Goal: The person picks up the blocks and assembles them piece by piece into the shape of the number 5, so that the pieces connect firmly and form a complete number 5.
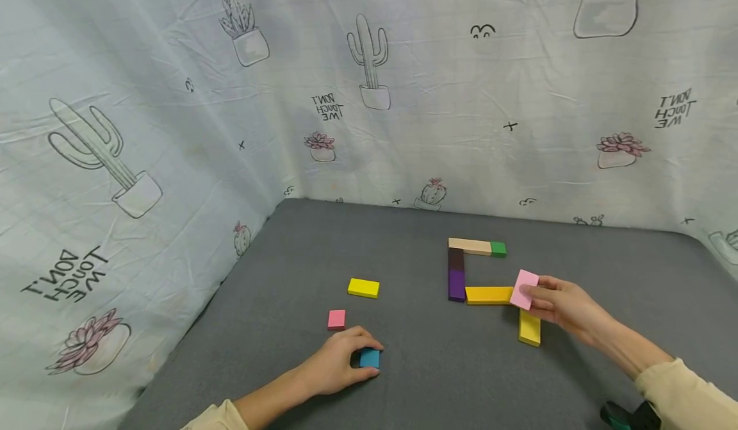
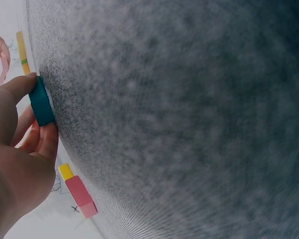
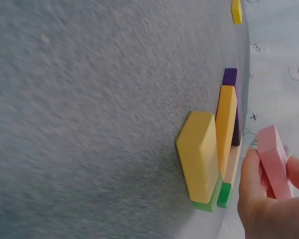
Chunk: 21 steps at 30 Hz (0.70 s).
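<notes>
My left hand (image 1: 340,363) pinches a blue block (image 1: 370,358) between thumb and fingers, at the grey tabletop. A pink block (image 1: 524,289) is in the grip of my right hand (image 1: 567,308), held above the right part of a row of blocks. That row has a beige block (image 1: 469,246), a green block (image 1: 498,249), a dark brown block (image 1: 456,259), a purple block (image 1: 457,286), an orange-yellow block (image 1: 489,295) and a yellow block (image 1: 530,329). Past the yellow block, a light green block (image 3: 207,201) shows in the right wrist view; the head view hides it.
A loose bright yellow block (image 1: 364,288) and a small coral-pink block (image 1: 337,319) lie beyond my left hand. White curtain (image 1: 438,97) with cactus drawings borders the grey table (image 1: 403,244). Some black object (image 1: 628,416) sits beside my right sleeve.
</notes>
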{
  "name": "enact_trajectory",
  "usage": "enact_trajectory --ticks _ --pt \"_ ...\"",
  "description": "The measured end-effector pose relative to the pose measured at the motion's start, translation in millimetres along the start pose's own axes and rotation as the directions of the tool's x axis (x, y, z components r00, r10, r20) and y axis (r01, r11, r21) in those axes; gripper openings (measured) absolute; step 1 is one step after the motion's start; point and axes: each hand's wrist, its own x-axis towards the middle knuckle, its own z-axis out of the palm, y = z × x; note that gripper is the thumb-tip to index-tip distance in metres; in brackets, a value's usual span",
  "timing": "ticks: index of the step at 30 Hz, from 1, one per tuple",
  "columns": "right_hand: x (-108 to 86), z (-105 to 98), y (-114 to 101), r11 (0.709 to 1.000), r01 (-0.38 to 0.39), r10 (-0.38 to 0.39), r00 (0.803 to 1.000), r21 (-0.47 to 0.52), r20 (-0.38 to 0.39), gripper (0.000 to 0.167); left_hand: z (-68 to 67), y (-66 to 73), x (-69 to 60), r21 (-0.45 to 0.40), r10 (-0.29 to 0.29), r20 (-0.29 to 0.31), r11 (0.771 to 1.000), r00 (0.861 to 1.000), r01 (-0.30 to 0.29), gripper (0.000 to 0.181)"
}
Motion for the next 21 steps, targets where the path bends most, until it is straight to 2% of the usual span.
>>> enact_trajectory --ticks 5,12,21 --pt "-9.0 -0.6 8.4 0.997 -0.024 0.022 0.999 0.078 0.023 0.078 0.6 -0.3 0.2 -0.004 0.007 0.002 1.0 1.0 -0.007 0.028" --pt "-22.9 -0.2 17.2 0.995 -0.048 0.047 0.999 0.089 0.015 0.076 -0.6 -0.3 0.6 -0.013 0.01 0.006 1.0 1.0 -0.01 0.029" --pt "-40.7 7.5 34.5 0.975 -0.049 0.035 0.997 0.215 0.072 0.047 -1.4 -0.5 -0.4 -0.013 0.043 -0.027 0.999 0.999 -0.044 0.029"
